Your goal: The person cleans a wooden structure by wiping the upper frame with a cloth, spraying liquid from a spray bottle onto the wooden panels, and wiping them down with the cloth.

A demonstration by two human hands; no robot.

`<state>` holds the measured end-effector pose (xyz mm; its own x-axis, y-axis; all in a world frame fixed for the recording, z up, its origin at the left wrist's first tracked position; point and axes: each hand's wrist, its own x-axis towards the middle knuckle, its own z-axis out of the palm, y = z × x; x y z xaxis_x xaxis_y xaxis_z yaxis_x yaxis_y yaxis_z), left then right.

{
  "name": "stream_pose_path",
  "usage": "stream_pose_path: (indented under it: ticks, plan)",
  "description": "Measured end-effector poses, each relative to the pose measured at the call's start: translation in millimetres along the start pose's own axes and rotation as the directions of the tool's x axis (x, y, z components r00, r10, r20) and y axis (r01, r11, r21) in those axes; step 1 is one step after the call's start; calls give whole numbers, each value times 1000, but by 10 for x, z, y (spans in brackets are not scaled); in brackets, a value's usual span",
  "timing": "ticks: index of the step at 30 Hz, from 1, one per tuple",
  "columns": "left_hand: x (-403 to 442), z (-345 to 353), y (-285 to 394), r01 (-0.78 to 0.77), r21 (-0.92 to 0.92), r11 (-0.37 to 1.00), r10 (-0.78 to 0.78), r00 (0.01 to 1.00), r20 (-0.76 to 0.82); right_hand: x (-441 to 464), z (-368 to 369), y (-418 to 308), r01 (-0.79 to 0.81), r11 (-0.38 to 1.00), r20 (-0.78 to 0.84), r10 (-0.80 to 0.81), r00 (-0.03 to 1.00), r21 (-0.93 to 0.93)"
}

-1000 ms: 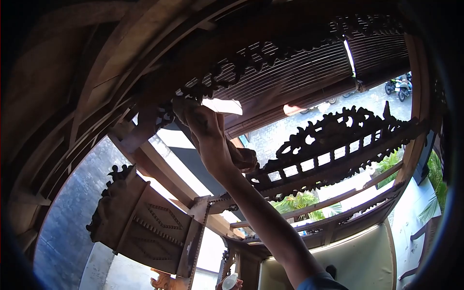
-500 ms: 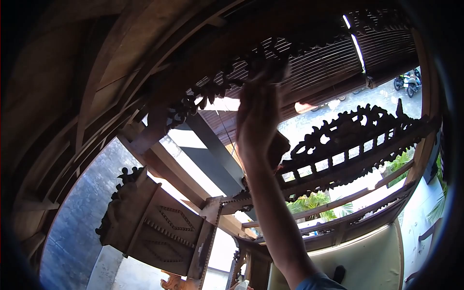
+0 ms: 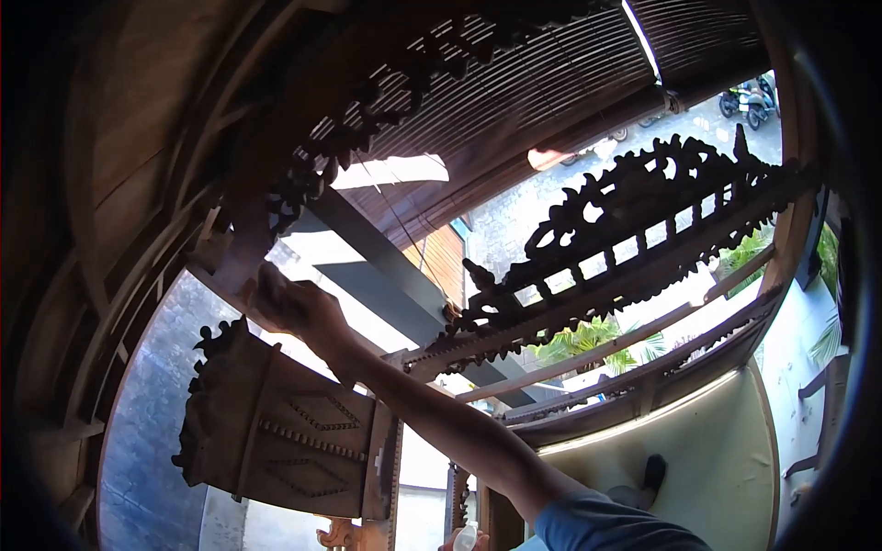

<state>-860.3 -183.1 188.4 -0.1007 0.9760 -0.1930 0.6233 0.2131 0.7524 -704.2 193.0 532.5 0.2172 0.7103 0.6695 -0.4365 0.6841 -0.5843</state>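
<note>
left of centre in the frame: wooden frame member (image 3: pixel 246 246), brown, running into carved dark fretwork (image 3: pixel 292 195). at its lower end, right hand (image 3: pixel 280 298), fingers curled into a narrow grip; whether anything sits inside it cannot be told. bottom centre: left hand (image 3: pixel 449 544), partly cut off by the edge, grip closed on a pale container (image 3: pixel 467 536). lower left: carved wooden panel (image 3: pixel 312 432), tilted, with beaded diamond trim, just below the right hand. centre to upper right: openwork carved rail (image 3: pixel 634 234), dark, with spindles and scrolled crest. top: slatted blind (image 3: pixel 524 101). lower right: pale green surface (image 3: pixel 707 450), a dark-covered foot (image 3: pixel 654 472) over it. beyond the rail: palm leaves (image 3: pixel 593 342); upper right, motorbikes (image 3: pixel 753 101).
</note>
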Motion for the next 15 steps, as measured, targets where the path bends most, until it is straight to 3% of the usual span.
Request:
stream_pose_path:
  ticks: [1, 2, 4, 7, 9, 11, 12, 13, 14, 15]
  plan:
    - [-13, 11, 62, 10, 1, 1000, -10, 1000, 7, -152, -33, 25, 11, 1000, 71, -11, 997, 7]
    - [-3, 30, 144, 103, 20, 994, -104, 994, 29, -346, -151, -91, 211, 970, -12, -214, 977, -123]
    - [24, 64, 177, 199, 43, 979, -201, 978, 62, -657, -433, -378, 230, 960, -59, -241, 969, -158]
    - [96, 149, 36, 18, 46, 999, -22, 995, 101, -1017, -963, -421, 243, 912, -113, -294, 949, -331]
    - [109, 214, -22, -86, 25, 996, 83, 991, 104, -1185, -1430, -640, 306, 589, 61, -398, 915, -747]
    - [141, 203, 180, -70, 128, 989, 47, 984, 173, -1334, -1780, -664, 220, 323, 107, -332, 937, -921]
    - [142, 234, 196, -121, 76, 990, 104, 975, 195, -1394, -1921, -628, 154, 344, 65, -257, 964, -926]
    - [187, 247, 66, -94, 101, 990, 66, 965, 252, -1459, -2060, -564, 84, 361, 19, -180, 983, -929]
    - [162, 259, 131, -105, 124, 987, 67, 957, 282, -1535, -2207, -533, 169, 175, 131, -210, 969, -970]
    - [207, 284, 216, -124, 143, 982, 75, 949, 307, -1587, -2273, -508, 164, 172, 127, -206, 970, -971]
